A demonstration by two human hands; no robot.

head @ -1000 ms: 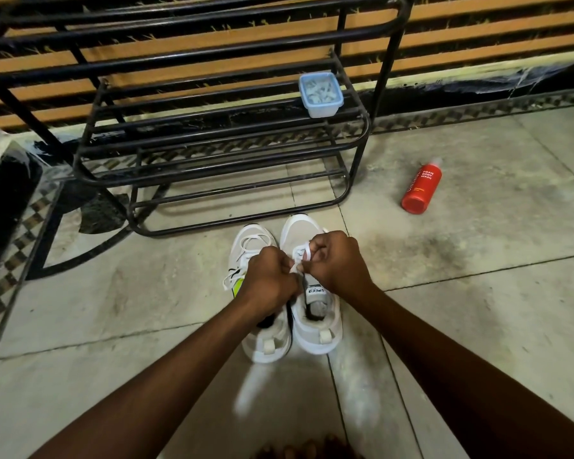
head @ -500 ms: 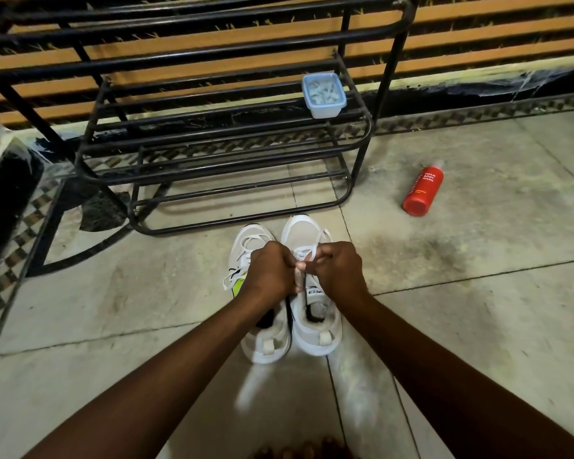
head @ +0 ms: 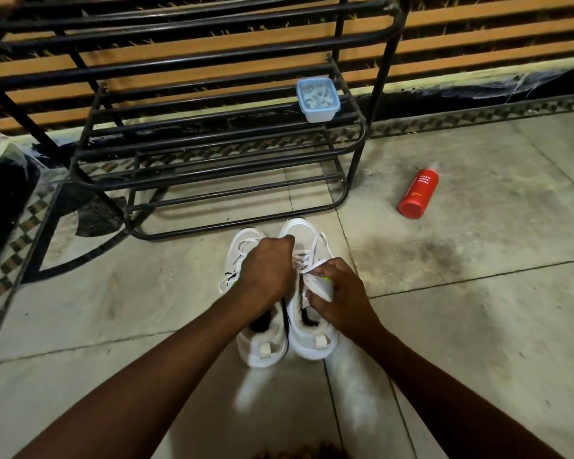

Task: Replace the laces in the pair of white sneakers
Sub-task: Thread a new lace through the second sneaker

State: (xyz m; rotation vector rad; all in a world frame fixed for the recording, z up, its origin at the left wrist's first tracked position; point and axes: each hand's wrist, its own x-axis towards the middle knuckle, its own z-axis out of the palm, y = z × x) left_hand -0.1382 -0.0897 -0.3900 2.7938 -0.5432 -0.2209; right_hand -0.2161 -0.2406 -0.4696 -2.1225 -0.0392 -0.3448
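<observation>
The pair stands side by side on the tiled floor (head: 478,326), toes toward the black shoe rack (head: 383,77) and heels toward the person. Both hands work at the right sneaker (head: 314,342). The left sneaker (head: 262,351) sits touching it, and its own lacing lies loose.

The right hand (head: 340,293) pinches a strand of white lace (head: 312,268) between thumb and fingers beside the tongue. The left hand (head: 265,270) reaches across with fingers curled down over the eyelet rows. Its fingertips are hidden, so I cannot tell whether it holds the lace.

The lace looks flat, soft and limp, so it will likely go slack and twist unless kept taut. It is best taken close to its stiff tip when feeding an eyelet, then pulled from just past the hole.

The shoe seems light and would probably slide on the smooth tile. It should be steadied at the collar or tongue, not by the soft mesh upper.

A lidded tub (head: 318,99) rests on the rack. A red bottle (head: 418,193) lies on the floor well to the right.
</observation>
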